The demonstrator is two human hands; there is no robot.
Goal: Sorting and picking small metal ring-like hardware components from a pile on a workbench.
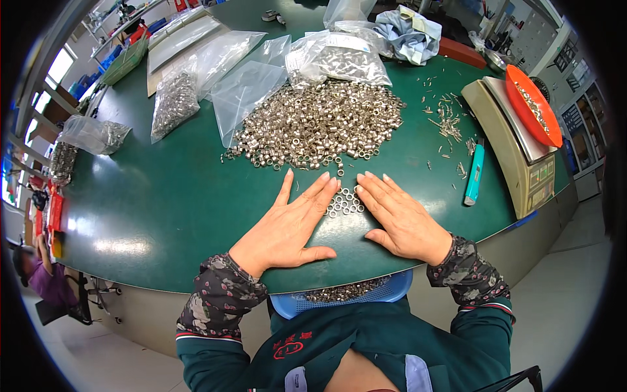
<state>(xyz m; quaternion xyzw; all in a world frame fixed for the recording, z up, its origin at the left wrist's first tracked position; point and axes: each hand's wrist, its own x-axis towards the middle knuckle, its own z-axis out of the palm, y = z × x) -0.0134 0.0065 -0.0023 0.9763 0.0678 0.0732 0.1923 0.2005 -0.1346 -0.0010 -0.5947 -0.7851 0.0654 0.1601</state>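
Observation:
My left hand point(287, 225) lies flat on the green table, fingers stretched out toward the far side. Opposite it, my right hand point(405, 219) is flat too, its fingers slanting up and left. Between the fingertips of both hands sits a small cluster of metal rings point(345, 202), spread in a single layer. Just beyond them rises a big heap of short metal rings point(320, 124). Below the table's near edge, at my lap, a blue plastic basket point(406, 285) holds many more small metal pieces.
Plastic bags of metal parts point(175, 98) stand left of the heap, and another bag point(346, 59) rests behind it. To the right are scattered small pins point(449, 121), a teal utility knife point(475, 175) and a scale point(513, 137) bearing an orange dish point(552, 130). Another person point(49, 277) sits far left.

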